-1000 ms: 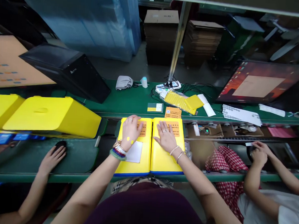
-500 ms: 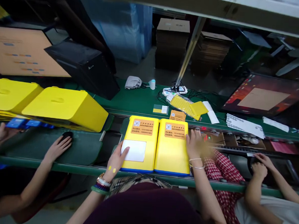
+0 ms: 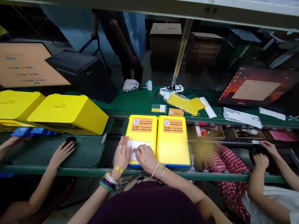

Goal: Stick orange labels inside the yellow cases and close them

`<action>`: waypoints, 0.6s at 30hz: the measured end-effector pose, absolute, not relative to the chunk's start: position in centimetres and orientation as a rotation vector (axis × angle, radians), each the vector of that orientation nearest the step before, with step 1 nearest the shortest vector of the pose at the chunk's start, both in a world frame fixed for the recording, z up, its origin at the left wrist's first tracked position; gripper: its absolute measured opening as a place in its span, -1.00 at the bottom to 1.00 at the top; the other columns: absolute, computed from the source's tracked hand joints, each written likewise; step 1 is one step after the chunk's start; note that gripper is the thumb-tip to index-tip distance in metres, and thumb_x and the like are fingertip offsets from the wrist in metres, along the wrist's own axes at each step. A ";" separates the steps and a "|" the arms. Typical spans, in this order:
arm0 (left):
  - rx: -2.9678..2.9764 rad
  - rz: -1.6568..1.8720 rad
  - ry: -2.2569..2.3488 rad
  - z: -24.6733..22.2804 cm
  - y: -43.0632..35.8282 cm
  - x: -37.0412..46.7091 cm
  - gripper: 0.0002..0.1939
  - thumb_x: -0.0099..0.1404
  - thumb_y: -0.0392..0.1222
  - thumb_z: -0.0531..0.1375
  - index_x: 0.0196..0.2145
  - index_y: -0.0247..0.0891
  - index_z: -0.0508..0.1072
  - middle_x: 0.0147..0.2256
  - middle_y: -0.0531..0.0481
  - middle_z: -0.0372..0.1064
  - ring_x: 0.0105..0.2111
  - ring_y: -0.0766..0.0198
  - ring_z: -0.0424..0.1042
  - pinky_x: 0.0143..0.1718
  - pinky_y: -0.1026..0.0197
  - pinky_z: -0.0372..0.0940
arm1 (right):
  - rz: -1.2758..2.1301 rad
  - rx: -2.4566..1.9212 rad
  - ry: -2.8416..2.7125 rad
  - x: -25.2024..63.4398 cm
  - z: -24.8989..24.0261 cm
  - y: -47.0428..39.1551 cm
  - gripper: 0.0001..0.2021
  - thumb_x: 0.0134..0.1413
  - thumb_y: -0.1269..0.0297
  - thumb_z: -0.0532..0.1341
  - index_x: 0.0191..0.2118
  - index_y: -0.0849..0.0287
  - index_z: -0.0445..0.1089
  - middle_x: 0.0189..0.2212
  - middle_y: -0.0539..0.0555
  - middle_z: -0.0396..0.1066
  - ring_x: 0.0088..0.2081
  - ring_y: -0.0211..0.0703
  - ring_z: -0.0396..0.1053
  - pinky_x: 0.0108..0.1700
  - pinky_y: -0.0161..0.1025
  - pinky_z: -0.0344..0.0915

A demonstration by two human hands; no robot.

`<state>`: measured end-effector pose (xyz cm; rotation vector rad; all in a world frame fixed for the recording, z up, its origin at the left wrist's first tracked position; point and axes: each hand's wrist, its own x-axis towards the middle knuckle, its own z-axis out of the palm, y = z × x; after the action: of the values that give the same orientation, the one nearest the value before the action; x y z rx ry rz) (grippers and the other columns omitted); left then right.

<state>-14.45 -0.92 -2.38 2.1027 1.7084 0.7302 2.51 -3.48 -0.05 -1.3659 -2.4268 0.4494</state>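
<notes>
Two yellow boxes with blue bases lie side by side in front of me, the left box (image 3: 143,135) and the right box (image 3: 174,147). Each carries an orange printed label with a QR code near its far end. Over the left box is a blank white card (image 3: 136,145). My left hand (image 3: 122,154) grips the card's left edge, thumb over its face. Curled onto the card from the right, my right hand (image 3: 146,158) has its fingertips pinched at the surface and covers the card's lower right part. Nothing touches the right box.
More yellow boxes (image 3: 63,110) stand at left, beside a co-worker's hand on a mouse (image 3: 70,141). A co-worker's hands (image 3: 263,156) are at right. Behind lie yellow sheets (image 3: 182,102), white strips and cables. A computer case (image 3: 83,72) and a screen (image 3: 257,86) stand farther back.
My right hand has left the right box's right edge and come over to the white card. My left hand has shifted slightly on the card. A person has appeared in the background.
</notes>
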 end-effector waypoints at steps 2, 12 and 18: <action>2.168 0.794 1.623 -1.4 1.0 -13.1 -0.48 0.45 -0.07 -0.14 0.29 -0.29 0.11 0.28 -0.26 0.09 0.35 0.08 -0.04 0.32 -0.09 0.02 | 0.440 -1.278 -2.471 3.9 0.1 -4.6 -0.48 0.24 0.02 0.14 0.19 0.23 0.21 0.10 0.25 0.32 0.14 0.11 0.21 0.11 0.06 0.22; 2.537 0.377 1.034 0.7 11.5 0.2 -0.42 0.46 0.02 -0.14 0.29 -0.37 0.12 0.33 -0.24 0.01 0.37 0.11 -0.12 0.34 -0.02 -0.08 | 0.248 -0.848 -2.527 6.5 -3.3 -7.2 -0.75 0.34 0.39 0.06 0.04 0.18 0.36 0.12 0.10 0.39 0.22 -0.23 0.23 0.22 -0.19 0.24; 2.721 0.064 0.852 -1.0 13.6 6.5 -0.40 0.44 0.05 -0.09 0.31 -0.31 0.10 0.35 -0.21 -0.05 0.38 0.04 -0.18 0.34 -0.19 -0.24 | 0.488 -1.049 -2.081 9.3 -2.0 -8.3 -0.69 0.35 0.38 -0.03 0.00 0.12 0.42 -0.09 0.01 0.54 -0.05 -0.32 0.48 0.01 -0.34 0.39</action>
<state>6.51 13.57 -0.95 2.7208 0.8525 0.0638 9.33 -8.29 -1.99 -1.0486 -2.0813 0.4881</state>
